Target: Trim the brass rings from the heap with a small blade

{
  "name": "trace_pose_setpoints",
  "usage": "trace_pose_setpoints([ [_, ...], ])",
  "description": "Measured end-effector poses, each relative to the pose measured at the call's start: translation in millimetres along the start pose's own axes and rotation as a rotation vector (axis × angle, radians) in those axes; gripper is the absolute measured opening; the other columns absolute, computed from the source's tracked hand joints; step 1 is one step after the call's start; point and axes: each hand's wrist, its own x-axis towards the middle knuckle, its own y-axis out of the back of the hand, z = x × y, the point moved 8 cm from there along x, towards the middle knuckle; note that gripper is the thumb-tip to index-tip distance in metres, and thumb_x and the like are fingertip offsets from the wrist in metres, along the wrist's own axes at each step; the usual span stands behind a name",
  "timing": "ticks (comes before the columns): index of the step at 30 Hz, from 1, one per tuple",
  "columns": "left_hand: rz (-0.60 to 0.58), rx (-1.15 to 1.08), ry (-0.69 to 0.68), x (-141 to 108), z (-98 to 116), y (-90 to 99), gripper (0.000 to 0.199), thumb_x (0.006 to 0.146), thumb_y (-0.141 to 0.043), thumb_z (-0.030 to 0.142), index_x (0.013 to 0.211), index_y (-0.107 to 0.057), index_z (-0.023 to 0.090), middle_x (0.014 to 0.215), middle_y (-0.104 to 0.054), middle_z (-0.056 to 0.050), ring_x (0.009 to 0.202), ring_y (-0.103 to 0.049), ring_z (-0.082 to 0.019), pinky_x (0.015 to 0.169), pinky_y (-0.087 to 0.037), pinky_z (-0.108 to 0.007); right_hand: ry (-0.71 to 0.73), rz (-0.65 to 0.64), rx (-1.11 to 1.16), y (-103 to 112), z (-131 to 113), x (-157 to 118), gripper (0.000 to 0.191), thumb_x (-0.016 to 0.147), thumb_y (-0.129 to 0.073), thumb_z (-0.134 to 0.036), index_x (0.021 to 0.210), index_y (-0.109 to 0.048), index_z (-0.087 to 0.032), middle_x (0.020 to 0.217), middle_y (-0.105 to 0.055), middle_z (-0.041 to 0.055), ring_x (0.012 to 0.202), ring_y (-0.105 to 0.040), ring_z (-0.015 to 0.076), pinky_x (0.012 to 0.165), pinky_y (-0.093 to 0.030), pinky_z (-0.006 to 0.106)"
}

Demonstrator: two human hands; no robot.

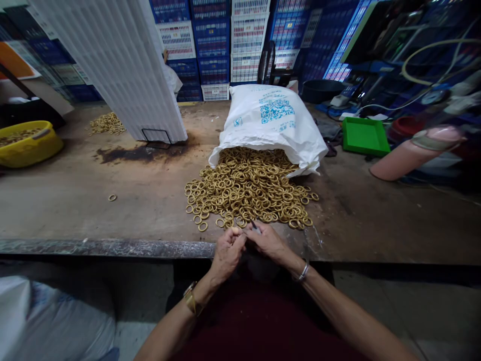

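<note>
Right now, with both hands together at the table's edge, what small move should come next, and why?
I'd likely steady the left hand and turn the dark pointed tool in the right hand inward: its tip points toward the gold-coloured rings while both hands meet. Whether the left holds a ring is too small to tell.

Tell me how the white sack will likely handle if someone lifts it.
The white sack would probably flop, since its open edge looks creased and crumpled. It may feel heavy, as it bulges and gold rings crowd its mouth. Tilting that open end down would likely let loose rings slide out.
</note>
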Motion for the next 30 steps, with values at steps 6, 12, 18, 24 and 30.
trace_pose_setpoints([
  [6, -0.104, -0.062, 0.081, 0, -10, -7.1, 0.033, 0.074, -0.050, 0.049, 0.069, -0.044, 0.018, 0.049, -0.042, 0.007, 0.036, -0.031, -0.003, 0.035, -0.022, -0.015, 0.048, -0.005, -0.027, -1, 0, 1, 0.022, 0.072, -0.049, -0.038, 0.065, -0.044, -0.018, 0.046, -0.038, -0.0077, 0.040, -0.031, 0.0043, 0.037, -0.024, 0.016],
  [12, -0.126, -0.236, 0.081, -3, -12, -8.4, 0.034, 0.072, -0.053, 0.050, 0.076, -0.044, 0.018, 0.059, -0.046, 0.006, 0.039, -0.033, -0.002, 0.035, -0.023, -0.014, 0.004, -0.035, 0.049, -4, 3, 0, 0.025, 0.073, -0.048, -0.043, 0.071, -0.045, -0.018, 0.046, -0.039, -0.0084, 0.036, -0.030, 0.0040, 0.035, -0.023, 0.016],
  [18, -0.092, -0.280, 0.106, -4, -10, -7.9, 0.033, 0.070, -0.057, 0.048, 0.078, -0.043, 0.019, 0.060, -0.047, 0.006, 0.039, -0.034, -0.002, 0.036, -0.023, -0.014, 0.098, 0.109, -0.186, 13, -1, 1, 0.019, 0.076, -0.043, -0.033, 0.070, -0.051, -0.017, 0.055, -0.047, -0.0039, 0.045, -0.039, 0.0069, 0.042, -0.030, 0.018],
  [24, -0.020, -0.230, 0.087, -3, -10, -3.5, 0.033, 0.070, -0.056, 0.048, 0.077, -0.043, 0.019, 0.057, -0.048, 0.006, 0.038, -0.034, -0.002, 0.036, -0.023, -0.015, 0.410, -0.014, -0.678, -5, -14, -14, 0.013, 0.073, -0.041, -0.014, 0.071, -0.054, -0.018, 0.061, -0.053, -0.0007, 0.054, -0.043, 0.0096, 0.053, -0.030, 0.021],
  [30, 0.014, -0.154, 0.065, -2, -8, 1.6, 0.032, 0.071, -0.054, 0.047, 0.077, -0.043, 0.018, 0.057, -0.048, 0.006, 0.038, -0.034, -0.003, 0.035, -0.023, -0.015, 0.398, -0.003, -0.828, -13, -14, -16, 0.016, 0.074, -0.039, -0.013, 0.074, -0.055, -0.018, 0.063, -0.056, 0.0012, 0.056, -0.047, 0.0108, 0.053, -0.028, 0.022],
])
